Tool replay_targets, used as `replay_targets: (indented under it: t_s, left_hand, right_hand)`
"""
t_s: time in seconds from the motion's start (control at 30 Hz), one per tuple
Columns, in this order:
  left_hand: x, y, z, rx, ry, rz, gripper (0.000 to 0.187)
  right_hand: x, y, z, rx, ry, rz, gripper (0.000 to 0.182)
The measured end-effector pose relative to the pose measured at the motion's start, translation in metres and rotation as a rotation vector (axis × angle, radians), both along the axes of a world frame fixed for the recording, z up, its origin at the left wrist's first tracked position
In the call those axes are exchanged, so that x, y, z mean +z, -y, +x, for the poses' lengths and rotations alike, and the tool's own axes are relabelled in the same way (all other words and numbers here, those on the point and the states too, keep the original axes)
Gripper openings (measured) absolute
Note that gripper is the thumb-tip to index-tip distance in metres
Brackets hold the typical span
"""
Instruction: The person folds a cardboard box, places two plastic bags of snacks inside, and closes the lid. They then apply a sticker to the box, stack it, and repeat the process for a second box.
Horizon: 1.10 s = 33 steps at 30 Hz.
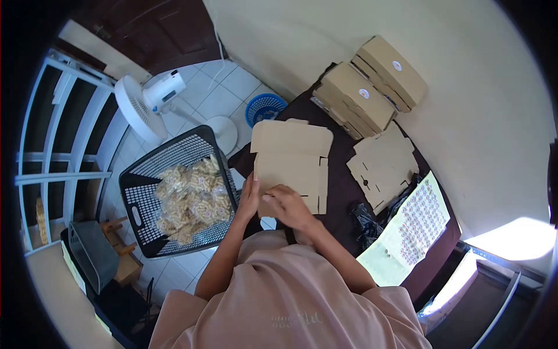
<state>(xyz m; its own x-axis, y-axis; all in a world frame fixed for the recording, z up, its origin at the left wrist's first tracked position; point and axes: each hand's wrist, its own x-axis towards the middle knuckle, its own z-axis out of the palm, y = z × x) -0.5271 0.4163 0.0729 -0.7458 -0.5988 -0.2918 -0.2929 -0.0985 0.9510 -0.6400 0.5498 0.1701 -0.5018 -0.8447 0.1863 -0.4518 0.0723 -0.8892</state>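
Observation:
A partly folded brown cardboard box [293, 174] lies in front of me on the dark-covered table, its lid panel spread away from me. My left hand [250, 199] rests along the box's left edge, fingers stretched out and touching the cardboard. Over the lower left part of the box is my right hand [287, 205], its fingers half bent and apart, pointing toward the left hand. Whether its fingertips press on the cardboard is hard to tell. Slots show along the panel's right and near sides.
Closed boxes with round stickers [364, 93] stand at the back right. Nearer lie flat cardboard [385, 166], a black plastic bag [366, 224] and a sticker sheet [415, 224]. A black basket [135, 195] of bagged snacks, a fan [139, 107] and a blue basket [253, 110] are leftward.

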Motion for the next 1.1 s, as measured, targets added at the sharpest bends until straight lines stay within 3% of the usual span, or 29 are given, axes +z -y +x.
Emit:
replay_targets:
  t_s: [0.03,0.07,0.13,0.2,0.27,0.4,0.47,0.5,0.53,0.57,0.6,0.63,0.67,0.77,0.9,0.93,1.0,1.07,1.1]
  left_hand:
    - [-0.018,0.009,0.009,-0.076,0.096,-0.231,0.051]
    - [-0.013,0.009,0.014,-0.062,0.102,-0.229,0.051]
    - [0.012,0.004,0.027,0.093,0.173,0.065,0.042]
    - [0.025,0.004,0.033,0.099,0.108,0.043,0.041]
    - [0.026,0.010,0.042,-0.188,-0.062,-0.511,0.049]
    - [0.024,0.015,0.045,-0.349,0.019,-0.625,0.052]
    - [0.013,0.030,0.049,-0.553,0.111,-0.407,0.044]
    - [0.010,0.032,0.049,-0.551,0.115,-0.406,0.044]
    - [0.007,0.034,0.049,-0.490,0.036,-0.225,0.039]
    - [0.004,0.034,0.051,-0.426,-0.043,-0.044,0.035]
    - [0.009,0.033,0.050,-0.425,-0.040,-0.044,0.035]
    - [0.013,0.030,0.049,-0.357,-0.053,0.157,0.031]
    - [0.019,0.028,0.047,-0.286,-0.066,0.355,0.027]
    - [0.022,0.030,0.046,-0.189,-0.059,0.565,0.030]
    - [-0.005,0.024,0.049,-0.121,-0.038,0.529,0.033]
    - [-0.009,0.019,0.045,-0.105,-0.001,0.440,0.031]
    - [-0.009,0.007,0.039,-0.090,0.041,0.354,0.030]
    - [0.007,-0.001,0.028,-0.116,0.049,-0.009,0.025]
    - [0.009,-0.006,0.025,-0.118,0.048,-0.012,0.025]
  right_hand:
    - [-0.007,-0.007,-0.012,0.008,-0.057,0.048,0.014]
    - [-0.010,-0.015,-0.024,0.014,-0.114,0.100,0.017]
    - [-0.009,-0.037,-0.048,-0.154,0.060,0.296,0.024]
    - [-0.030,-0.070,-0.078,-0.210,-0.123,0.385,0.035]
    - [-0.037,-0.094,-0.090,-0.194,-0.166,0.447,0.034]
    - [-0.050,-0.117,-0.093,-0.041,-0.202,0.469,0.033]
    - [-0.066,-0.125,-0.102,-0.052,-0.121,0.415,0.030]
    - [-0.068,-0.125,-0.103,-0.070,-0.043,0.362,0.028]
    - [-0.070,-0.125,-0.104,-0.067,-0.041,0.361,0.028]
    - [-0.073,-0.125,-0.104,-0.110,0.149,0.392,0.024]
    - [-0.075,-0.125,-0.104,-0.153,0.339,0.421,0.020]
    - [-0.077,-0.124,-0.101,-0.151,0.341,0.422,0.020]
    - [-0.082,-0.122,-0.097,-0.196,0.507,0.357,0.019]
    - [-0.086,-0.118,-0.088,-0.286,0.777,0.215,0.022]
    - [-0.091,-0.113,-0.075,-0.423,0.973,0.117,0.023]
    - [-0.098,-0.110,-0.072,-0.420,0.978,0.118,0.023]
    - [-0.112,-0.105,-0.063,-0.421,0.526,0.073,0.016]
    - [-0.107,-0.100,-0.056,-0.425,0.435,0.143,0.015]
    - [-0.101,-0.097,-0.054,-0.425,0.341,0.213,0.015]
